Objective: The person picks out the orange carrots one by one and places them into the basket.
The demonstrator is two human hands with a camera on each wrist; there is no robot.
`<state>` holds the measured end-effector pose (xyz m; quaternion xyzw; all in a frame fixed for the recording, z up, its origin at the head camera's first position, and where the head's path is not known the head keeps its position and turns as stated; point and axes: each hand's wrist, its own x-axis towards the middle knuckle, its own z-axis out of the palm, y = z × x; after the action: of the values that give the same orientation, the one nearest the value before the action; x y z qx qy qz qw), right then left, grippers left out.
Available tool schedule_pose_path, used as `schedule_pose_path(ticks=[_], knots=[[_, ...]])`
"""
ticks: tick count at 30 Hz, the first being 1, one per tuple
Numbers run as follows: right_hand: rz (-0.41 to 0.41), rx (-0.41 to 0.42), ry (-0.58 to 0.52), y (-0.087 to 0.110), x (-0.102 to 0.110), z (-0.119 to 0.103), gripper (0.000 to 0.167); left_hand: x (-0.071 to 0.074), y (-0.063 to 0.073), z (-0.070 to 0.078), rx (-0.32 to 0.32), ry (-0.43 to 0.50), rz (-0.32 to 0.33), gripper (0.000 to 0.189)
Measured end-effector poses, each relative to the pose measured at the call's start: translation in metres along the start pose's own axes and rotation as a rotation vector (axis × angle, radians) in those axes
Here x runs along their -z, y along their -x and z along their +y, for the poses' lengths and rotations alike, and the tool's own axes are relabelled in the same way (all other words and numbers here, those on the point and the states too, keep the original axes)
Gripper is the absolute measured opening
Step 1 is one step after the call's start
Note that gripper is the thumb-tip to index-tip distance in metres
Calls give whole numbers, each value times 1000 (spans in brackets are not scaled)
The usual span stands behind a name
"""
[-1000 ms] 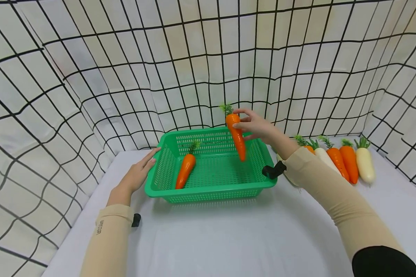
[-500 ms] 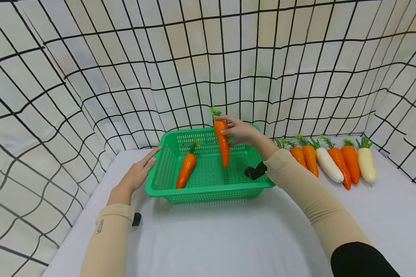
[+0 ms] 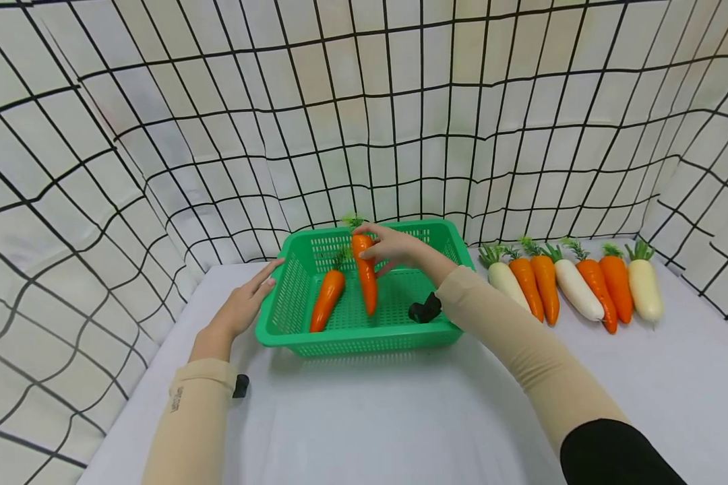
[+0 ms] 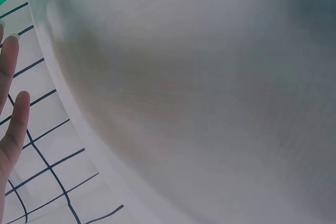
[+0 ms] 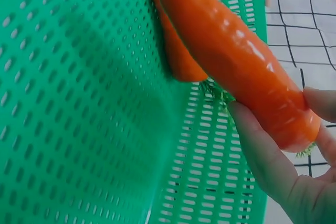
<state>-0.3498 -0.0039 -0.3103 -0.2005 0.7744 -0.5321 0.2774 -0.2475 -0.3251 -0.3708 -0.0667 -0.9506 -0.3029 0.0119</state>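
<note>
My right hand pinches a carrot near its leafy top, thumb on one side and fingers on the other. The carrot hangs tip down inside the green basket, just right of another carrot that lies along the basket's left side. In the right wrist view the held carrot slants across the basket and overlaps the lying one. My left hand rests with straight fingers against the basket's left rim; the left wrist view catches only part of its fingers.
Right of the basket, several carrots and white radishes lie in a row on the white tabletop. A black grid-patterned white cloth rises behind and at both sides. A black strap piece sits at the right wrist.
My right hand has carried the carrot leftward and lower into the basket, toward the lying carrot. The left hand has stayed at the rim. More of the vegetable row now shows.
</note>
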Motion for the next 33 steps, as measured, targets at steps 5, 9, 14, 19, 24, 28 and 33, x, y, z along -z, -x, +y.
schedule_pose_path(ticks=[5, 9, 14, 19, 24, 28, 33], knots=[[-44, -15, 48, -7, -8, 3, 60, -1, 0, -1, -10, 7, 12, 59], [-54, -36, 58, -12, -9, 5, 59, 0, 0, 0, -9, 12, 14, 59], [-30, -50, 64, -16, -13, 9, 59, 1, 0, 0, -4, 16, 16, 58], [-31, -76, 121, -20, -18, 15, 61, 1, 1, 0, 5, 23, 14, 58], [-45, -108, 175, -21, -22, 16, 64, 0, 2, 0, 16, 35, 8, 58], [-65, -145, 235, -24, -24, 16, 66, 0, 1, 1, 15, 24, 17, 59], [-107, -183, 381, -24, -28, 15, 65, -2, 2, 3, 8, 22, 9, 59]])
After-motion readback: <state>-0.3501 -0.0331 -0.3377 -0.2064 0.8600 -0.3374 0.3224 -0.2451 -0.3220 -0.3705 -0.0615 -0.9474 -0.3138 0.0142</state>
